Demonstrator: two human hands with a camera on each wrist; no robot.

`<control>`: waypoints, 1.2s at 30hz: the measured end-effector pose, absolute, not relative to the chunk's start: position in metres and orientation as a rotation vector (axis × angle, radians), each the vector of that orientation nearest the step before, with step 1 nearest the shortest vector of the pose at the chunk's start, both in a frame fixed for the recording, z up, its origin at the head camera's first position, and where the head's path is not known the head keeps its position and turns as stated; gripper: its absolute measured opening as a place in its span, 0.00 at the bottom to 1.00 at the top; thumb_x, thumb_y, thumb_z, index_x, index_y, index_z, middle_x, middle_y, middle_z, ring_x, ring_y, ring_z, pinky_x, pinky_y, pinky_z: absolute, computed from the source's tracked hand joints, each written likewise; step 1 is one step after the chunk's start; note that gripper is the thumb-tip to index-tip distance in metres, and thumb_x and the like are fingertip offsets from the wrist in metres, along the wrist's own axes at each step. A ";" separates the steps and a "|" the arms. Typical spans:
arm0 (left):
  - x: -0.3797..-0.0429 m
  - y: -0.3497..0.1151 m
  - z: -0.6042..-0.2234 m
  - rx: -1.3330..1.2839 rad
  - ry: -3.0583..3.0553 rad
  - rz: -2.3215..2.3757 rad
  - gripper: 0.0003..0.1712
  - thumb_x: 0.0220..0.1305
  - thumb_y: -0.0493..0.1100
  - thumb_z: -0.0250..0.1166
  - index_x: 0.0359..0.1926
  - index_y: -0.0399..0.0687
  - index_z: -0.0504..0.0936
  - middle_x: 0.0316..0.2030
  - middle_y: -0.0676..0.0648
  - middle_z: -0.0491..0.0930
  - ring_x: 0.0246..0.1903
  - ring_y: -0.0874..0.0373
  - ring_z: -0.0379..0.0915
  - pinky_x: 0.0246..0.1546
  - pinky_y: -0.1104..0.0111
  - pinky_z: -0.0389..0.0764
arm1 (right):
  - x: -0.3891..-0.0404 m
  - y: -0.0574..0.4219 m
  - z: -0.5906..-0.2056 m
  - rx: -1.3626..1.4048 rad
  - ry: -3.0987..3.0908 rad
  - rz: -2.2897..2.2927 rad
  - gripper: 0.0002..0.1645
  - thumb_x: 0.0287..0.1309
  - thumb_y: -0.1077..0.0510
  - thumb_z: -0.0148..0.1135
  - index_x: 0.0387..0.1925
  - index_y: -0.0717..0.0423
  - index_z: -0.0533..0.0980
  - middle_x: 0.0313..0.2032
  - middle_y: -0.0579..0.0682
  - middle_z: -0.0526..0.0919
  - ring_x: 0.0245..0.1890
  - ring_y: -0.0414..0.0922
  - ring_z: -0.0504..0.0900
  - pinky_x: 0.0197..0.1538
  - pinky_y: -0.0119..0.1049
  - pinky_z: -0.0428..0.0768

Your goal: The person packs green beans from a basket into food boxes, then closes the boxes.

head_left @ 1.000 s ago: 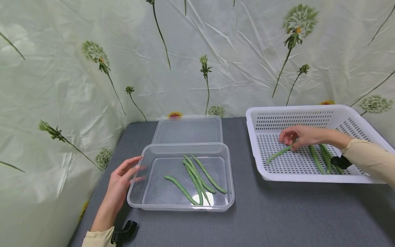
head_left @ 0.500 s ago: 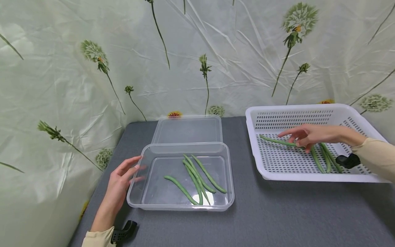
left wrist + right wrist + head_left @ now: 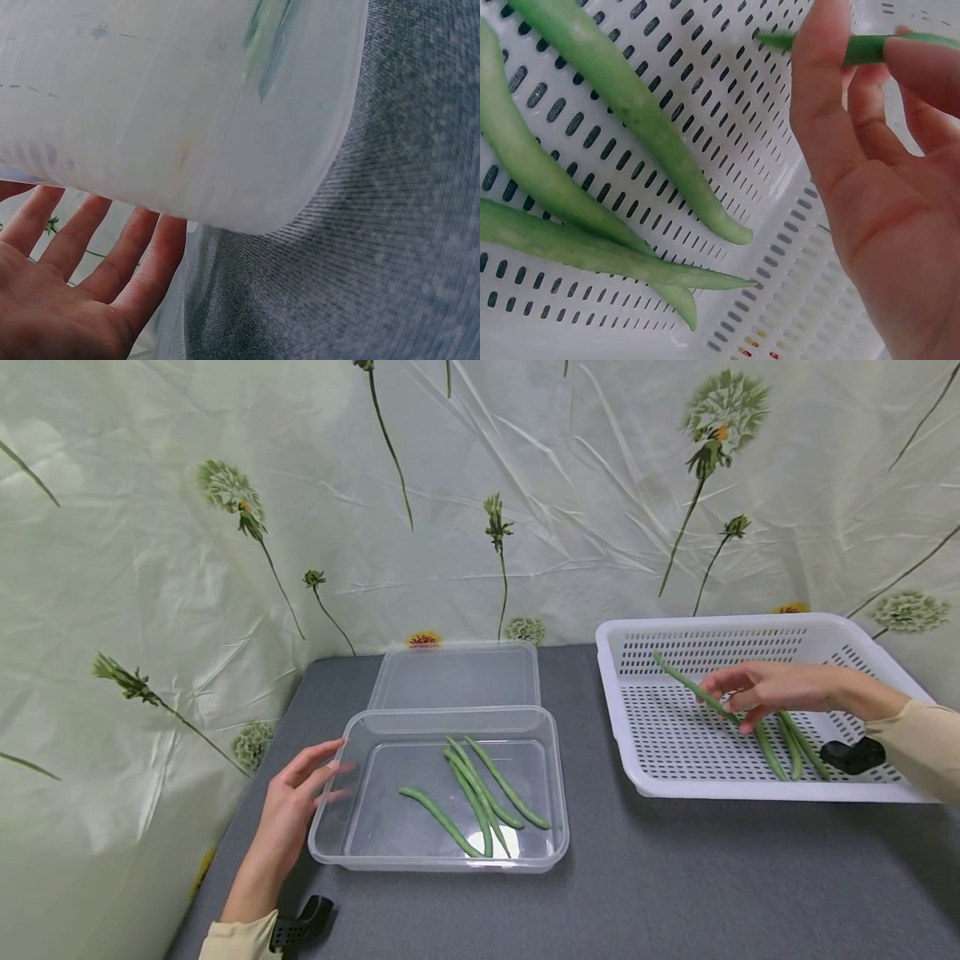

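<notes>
Two hands (image 3: 283, 806), nine green beans (image 3: 678, 675), one container (image 3: 371, 814), one lid (image 3: 457, 677), one basket (image 3: 750, 788)

Glossy floral-print sheet (image 3: 585, 518) behind a grey fabric-covered tabletop (image 3: 637, 885).
Sheet is pale grey-green, creased, covers the back and runs down past the table's left edge. Prints: dandelion heads (image 3: 726, 414), thin dark stems (image 3: 386, 439), small red-yellow blooms (image 3: 424, 640) low down. Cloth weave shows up close. Light is soft, with sheen on the creases; tabletop darkens at far right.
</notes>
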State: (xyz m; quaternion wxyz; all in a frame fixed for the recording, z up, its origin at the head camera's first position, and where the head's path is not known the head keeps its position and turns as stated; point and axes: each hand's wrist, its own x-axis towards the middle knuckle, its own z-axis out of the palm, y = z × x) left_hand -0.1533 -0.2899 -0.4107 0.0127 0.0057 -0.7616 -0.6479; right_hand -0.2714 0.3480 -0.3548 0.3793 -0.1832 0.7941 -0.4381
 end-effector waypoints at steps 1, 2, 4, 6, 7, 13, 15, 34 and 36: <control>-0.153 -0.290 -0.411 0.019 -2.372 -2.021 0.26 0.74 0.48 0.58 0.67 0.42 0.70 0.62 0.49 0.72 0.52 0.59 0.78 0.43 0.62 0.83 | -0.271 0.348 -0.355 -0.472 2.035 -1.125 0.19 0.66 0.67 0.54 0.54 0.72 0.63 0.48 0.64 0.68 0.41 0.48 0.76 0.41 0.47 0.84; -0.153 -0.290 -0.411 0.018 -2.371 -2.021 0.26 0.74 0.48 0.58 0.67 0.42 0.70 0.62 0.49 0.72 0.52 0.59 0.78 0.43 0.62 0.83 | -0.271 0.348 -0.354 -0.480 2.038 -1.132 0.17 0.67 0.66 0.54 0.53 0.72 0.63 0.48 0.65 0.69 0.41 0.48 0.77 0.41 0.47 0.84; -0.154 -0.290 -0.411 0.020 -2.367 -2.024 0.26 0.73 0.48 0.58 0.67 0.42 0.71 0.61 0.50 0.72 0.51 0.59 0.78 0.43 0.62 0.83 | -0.271 0.347 -0.354 -0.498 2.034 -1.150 0.17 0.68 0.66 0.53 0.53 0.72 0.63 0.49 0.67 0.72 0.40 0.48 0.78 0.40 0.46 0.83; -0.154 -0.290 -0.411 0.021 -2.365 -2.026 0.26 0.73 0.48 0.59 0.67 0.42 0.71 0.61 0.50 0.72 0.51 0.59 0.78 0.43 0.61 0.83 | -0.271 0.348 -0.353 -0.531 2.012 -1.178 0.18 0.70 0.65 0.52 0.55 0.73 0.63 0.49 0.67 0.76 0.38 0.47 0.79 0.39 0.44 0.82; -0.154 -0.290 -0.411 0.020 -2.366 -2.025 0.26 0.73 0.49 0.58 0.67 0.42 0.71 0.61 0.50 0.73 0.51 0.59 0.78 0.43 0.61 0.83 | -0.272 0.348 -0.353 -0.550 1.993 -1.197 0.18 0.70 0.66 0.51 0.56 0.73 0.63 0.49 0.68 0.78 0.38 0.47 0.80 0.40 0.43 0.82; -0.154 -0.289 -0.410 0.009 -2.358 -2.037 0.26 0.74 0.48 0.58 0.66 0.41 0.70 0.61 0.50 0.72 0.51 0.59 0.78 0.43 0.63 0.83 | -0.271 0.347 -0.350 -0.597 1.945 -1.272 0.19 0.70 0.68 0.49 0.59 0.72 0.63 0.48 0.71 0.80 0.44 0.50 0.83 0.47 0.47 0.82; -0.154 -0.289 -0.410 0.003 -2.350 -2.046 0.26 0.74 0.48 0.58 0.66 0.41 0.70 0.61 0.49 0.72 0.51 0.59 0.78 0.43 0.63 0.83 | -0.270 0.346 -0.348 -0.581 1.964 -1.275 0.19 0.70 0.68 0.50 0.59 0.71 0.63 0.47 0.72 0.80 0.47 0.54 0.83 0.48 0.49 0.82; -0.153 -0.291 -0.410 -0.030 -2.331 -2.056 0.26 0.74 0.48 0.58 0.66 0.40 0.71 0.62 0.48 0.71 0.52 0.57 0.78 0.43 0.62 0.83 | -0.241 0.331 -0.309 -0.661 2.237 -1.159 0.21 0.71 0.67 0.52 0.61 0.75 0.64 0.41 0.62 0.84 0.42 0.50 0.85 0.42 0.48 0.84; -0.153 -0.290 -0.410 -0.018 -2.337 -2.048 0.26 0.73 0.48 0.59 0.67 0.41 0.71 0.62 0.49 0.71 0.52 0.57 0.78 0.43 0.62 0.83 | -0.236 0.328 -0.309 -0.671 2.267 -1.162 0.20 0.71 0.67 0.52 0.60 0.73 0.65 0.41 0.61 0.84 0.41 0.50 0.85 0.41 0.48 0.84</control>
